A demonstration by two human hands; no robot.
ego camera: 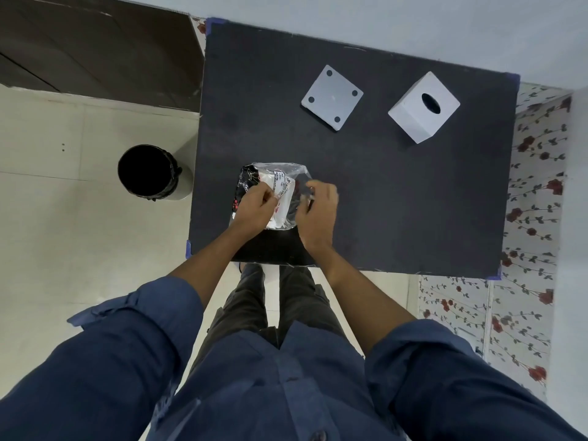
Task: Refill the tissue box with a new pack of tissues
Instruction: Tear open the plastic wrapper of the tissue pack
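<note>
Tissue pack [273, 189] lying on the dark bench [397, 198] near its 7 o'clock edge. Left hand [254, 208] pinching the wrapper at 9 o'clock, right hand [318, 211] pinching clear plastic at 3 o'clock; both grips narrow, holding wrapper. Tissue box [424, 106] at 1 o'clock, base plate [332, 97] at 12, apart.

Your new tissue pack [276, 189], wrapped in clear, crinkled plastic with black printed patterning, lies at the table's near edge. The white cube cover [424, 106], oval slot up, stands at the far right, its square base plate [332, 97] lying just left, apart.
</note>
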